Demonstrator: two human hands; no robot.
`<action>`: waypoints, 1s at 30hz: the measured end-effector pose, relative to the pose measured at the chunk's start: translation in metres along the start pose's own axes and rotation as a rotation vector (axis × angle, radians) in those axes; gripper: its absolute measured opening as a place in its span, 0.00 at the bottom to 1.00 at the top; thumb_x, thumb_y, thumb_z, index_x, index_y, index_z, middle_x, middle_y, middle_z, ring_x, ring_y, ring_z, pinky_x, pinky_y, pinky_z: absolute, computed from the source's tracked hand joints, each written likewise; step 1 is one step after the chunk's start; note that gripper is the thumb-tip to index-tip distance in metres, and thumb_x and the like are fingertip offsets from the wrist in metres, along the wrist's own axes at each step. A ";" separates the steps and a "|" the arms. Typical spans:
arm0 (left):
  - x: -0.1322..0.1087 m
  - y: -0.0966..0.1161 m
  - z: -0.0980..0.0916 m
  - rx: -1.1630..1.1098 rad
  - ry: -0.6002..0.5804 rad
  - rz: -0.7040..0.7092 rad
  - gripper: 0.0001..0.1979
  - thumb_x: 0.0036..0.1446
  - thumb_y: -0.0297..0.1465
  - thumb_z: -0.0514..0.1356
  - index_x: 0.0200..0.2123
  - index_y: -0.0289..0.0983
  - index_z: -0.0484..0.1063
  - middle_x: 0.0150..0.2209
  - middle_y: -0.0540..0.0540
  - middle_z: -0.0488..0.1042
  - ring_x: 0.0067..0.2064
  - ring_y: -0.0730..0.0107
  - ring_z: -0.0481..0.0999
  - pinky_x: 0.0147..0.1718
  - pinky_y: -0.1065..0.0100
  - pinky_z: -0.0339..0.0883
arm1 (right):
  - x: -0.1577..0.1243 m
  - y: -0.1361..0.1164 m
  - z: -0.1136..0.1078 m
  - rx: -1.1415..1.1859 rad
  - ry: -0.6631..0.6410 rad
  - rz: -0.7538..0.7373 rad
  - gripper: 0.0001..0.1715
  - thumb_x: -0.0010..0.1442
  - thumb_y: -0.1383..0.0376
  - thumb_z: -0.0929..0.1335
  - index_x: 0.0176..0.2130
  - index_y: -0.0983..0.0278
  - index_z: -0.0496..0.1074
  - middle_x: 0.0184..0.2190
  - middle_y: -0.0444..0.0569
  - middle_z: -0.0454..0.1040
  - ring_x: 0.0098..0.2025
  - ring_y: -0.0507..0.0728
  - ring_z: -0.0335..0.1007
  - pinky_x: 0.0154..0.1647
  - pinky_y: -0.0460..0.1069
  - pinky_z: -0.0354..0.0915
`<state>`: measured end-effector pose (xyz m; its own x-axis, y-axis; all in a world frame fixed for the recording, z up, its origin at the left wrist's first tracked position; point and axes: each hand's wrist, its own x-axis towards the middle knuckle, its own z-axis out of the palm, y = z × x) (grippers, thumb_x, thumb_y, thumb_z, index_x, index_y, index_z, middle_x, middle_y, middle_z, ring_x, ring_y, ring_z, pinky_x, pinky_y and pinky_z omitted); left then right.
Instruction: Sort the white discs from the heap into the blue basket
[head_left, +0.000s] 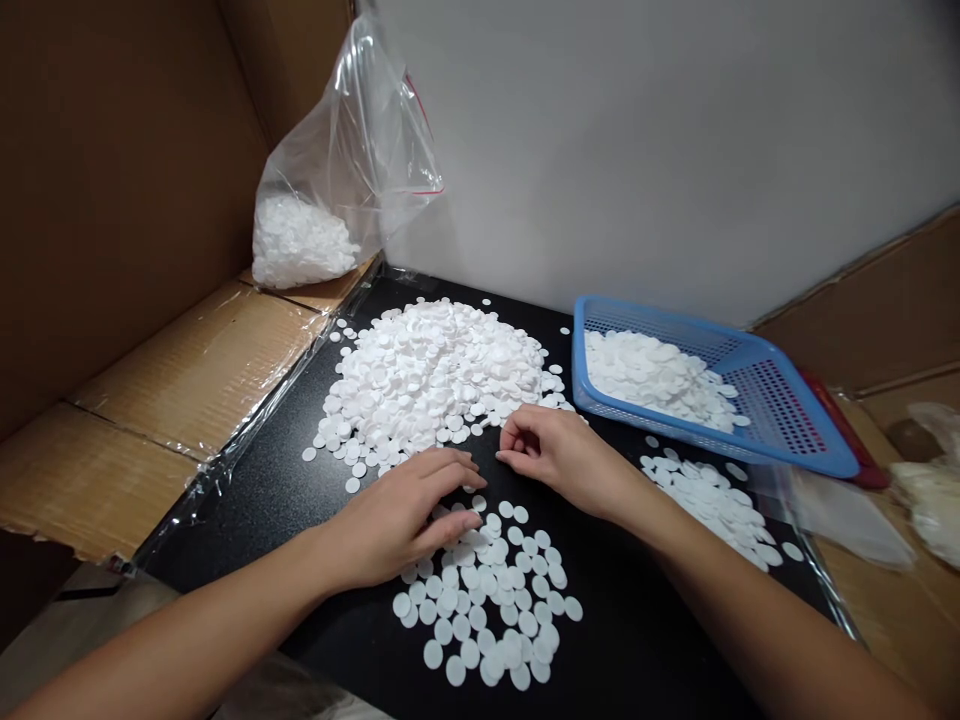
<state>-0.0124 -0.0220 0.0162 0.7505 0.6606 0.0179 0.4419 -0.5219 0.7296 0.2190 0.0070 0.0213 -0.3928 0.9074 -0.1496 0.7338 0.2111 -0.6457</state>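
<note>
On the black surface [247,510], the left hand [401,515] lies flat, grip wide, fingers on the spread discs [487,610]. The right hand [555,455] curls narrow beside the heap [435,375]; I cannot tell whether it pinches one. Light, flat sliding probably keeps the discs from overlapping.

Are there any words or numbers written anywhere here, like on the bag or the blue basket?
None: no words, numbers or signs can be read here.
The plastic bag shows only a thin red line, no letters.
The blue basket, the white discs and the cardboard are plain.
</note>
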 end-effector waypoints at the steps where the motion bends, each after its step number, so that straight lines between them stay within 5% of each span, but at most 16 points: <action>1: 0.000 -0.001 0.002 0.014 0.038 -0.019 0.12 0.68 0.35 0.53 0.53 0.40 0.67 0.56 0.40 0.70 0.58 0.57 0.69 0.54 0.57 0.67 | -0.002 -0.002 0.001 0.011 -0.002 -0.026 0.05 0.58 0.69 0.69 0.30 0.62 0.70 0.29 0.44 0.72 0.27 0.52 0.64 0.27 0.46 0.59; 6: 0.000 -0.005 0.009 0.082 0.130 -0.038 0.11 0.68 0.32 0.53 0.51 0.40 0.65 0.56 0.40 0.69 0.58 0.58 0.69 0.55 0.56 0.67 | -0.007 -0.014 0.006 0.022 -0.164 -0.123 0.06 0.61 0.69 0.67 0.31 0.61 0.71 0.30 0.45 0.73 0.29 0.53 0.68 0.29 0.46 0.62; 12: 0.000 -0.006 0.009 0.082 0.145 -0.047 0.11 0.68 0.31 0.53 0.52 0.40 0.64 0.57 0.41 0.69 0.58 0.59 0.69 0.55 0.56 0.67 | 0.005 -0.005 0.011 -0.276 0.205 -0.173 0.09 0.67 0.69 0.63 0.42 0.62 0.72 0.39 0.52 0.74 0.37 0.58 0.71 0.36 0.50 0.64; 17: -0.002 -0.005 0.007 0.040 0.207 -0.035 0.09 0.67 0.28 0.50 0.48 0.40 0.66 0.49 0.42 0.72 0.53 0.61 0.73 0.52 0.59 0.69 | 0.003 -0.003 0.017 -0.196 0.135 -0.333 0.09 0.66 0.70 0.64 0.35 0.64 0.72 0.35 0.50 0.72 0.35 0.56 0.70 0.35 0.49 0.65; 22: -0.004 -0.005 0.008 0.076 0.184 -0.018 0.07 0.66 0.26 0.50 0.44 0.39 0.66 0.49 0.42 0.73 0.55 0.61 0.72 0.51 0.59 0.70 | 0.001 -0.007 0.016 0.054 0.030 -0.168 0.07 0.59 0.73 0.70 0.30 0.62 0.75 0.31 0.45 0.74 0.34 0.54 0.71 0.35 0.47 0.64; 30: -0.005 -0.013 0.017 0.153 0.170 0.043 0.07 0.66 0.27 0.51 0.45 0.39 0.66 0.54 0.40 0.71 0.60 0.59 0.69 0.56 0.56 0.69 | 0.003 -0.007 0.012 0.235 0.028 0.057 0.07 0.56 0.64 0.70 0.28 0.63 0.75 0.25 0.44 0.75 0.27 0.52 0.68 0.28 0.47 0.62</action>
<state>-0.0140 -0.0279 -0.0045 0.6824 0.7105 0.1716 0.4903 -0.6190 0.6135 0.2061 0.0035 0.0161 -0.3362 0.9260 -0.1718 0.6036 0.0718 -0.7941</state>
